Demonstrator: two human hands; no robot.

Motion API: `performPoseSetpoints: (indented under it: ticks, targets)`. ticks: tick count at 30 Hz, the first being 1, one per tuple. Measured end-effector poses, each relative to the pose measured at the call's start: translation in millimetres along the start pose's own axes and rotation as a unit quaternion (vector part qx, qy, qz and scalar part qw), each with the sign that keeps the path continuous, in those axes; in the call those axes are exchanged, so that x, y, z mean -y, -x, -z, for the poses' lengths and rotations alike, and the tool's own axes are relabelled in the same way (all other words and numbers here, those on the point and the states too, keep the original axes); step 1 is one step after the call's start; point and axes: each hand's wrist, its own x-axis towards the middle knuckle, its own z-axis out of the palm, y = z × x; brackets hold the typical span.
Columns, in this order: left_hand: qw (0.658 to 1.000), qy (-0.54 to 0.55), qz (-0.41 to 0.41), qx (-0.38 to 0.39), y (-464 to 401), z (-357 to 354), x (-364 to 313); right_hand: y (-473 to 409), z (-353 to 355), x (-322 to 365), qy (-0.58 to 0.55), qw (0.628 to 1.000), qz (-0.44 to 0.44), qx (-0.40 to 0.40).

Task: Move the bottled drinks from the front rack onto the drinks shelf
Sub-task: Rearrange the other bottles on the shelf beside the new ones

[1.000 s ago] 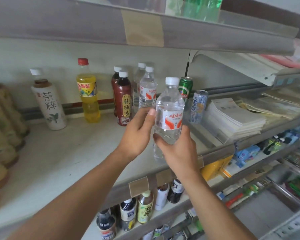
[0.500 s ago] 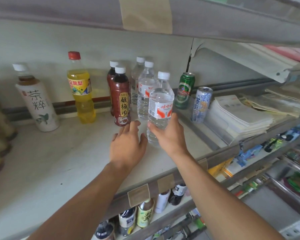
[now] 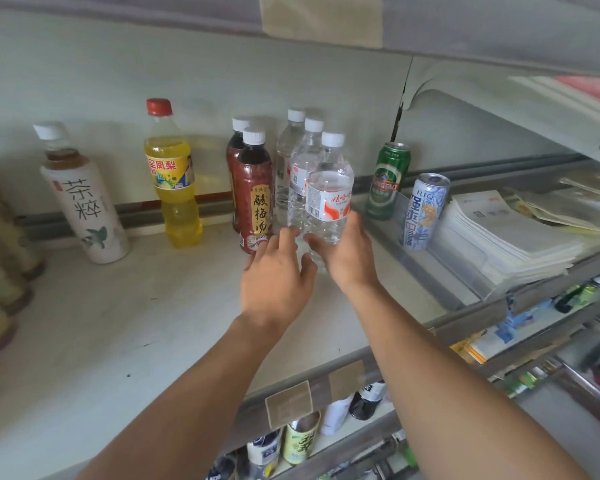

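Water bottle (image 3: 328, 199): upright on the shelf (image 3: 118, 323), front of the water row, axis vertical, just ahead of both hands. Right hand (image 3: 347, 258), nearer, grips its lower body. Left hand (image 3: 274, 282): fingers spread loose, beside the bottle, holding nothing. Since half a second ago: bottle pushed deeper, label turned; left hand closer.

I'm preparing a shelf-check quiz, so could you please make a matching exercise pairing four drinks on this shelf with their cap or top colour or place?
Column one:
1. yellow pineapple drink bottle
2. green beer can
3. white tea bottle
4. front water bottle

Column two:
A. held by the right hand
B. far left of the row
C. red cap
D. beside the blue-and-white can

Pairs: 1-C, 2-D, 3-B, 4-A
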Motion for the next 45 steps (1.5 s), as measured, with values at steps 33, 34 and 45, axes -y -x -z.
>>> performPoseSetpoints:
  ticks: [33, 34, 45]
  targets:
    - [0.999, 0.028, -0.038, -0.019, 5, 3, -5, 4, 21, 15, 0.167, 0.974, -0.095, 0.123]
    - [0.999, 0.030, -0.040, -0.019, 6, 5, -7, 10, 26, 16, 0.173, 0.972, -0.099, 0.123]
    - [0.997, 0.039, -0.059, -0.007, 49, 46, -27, 90, 70, 43, 0.219, 0.974, 0.022, 0.054]
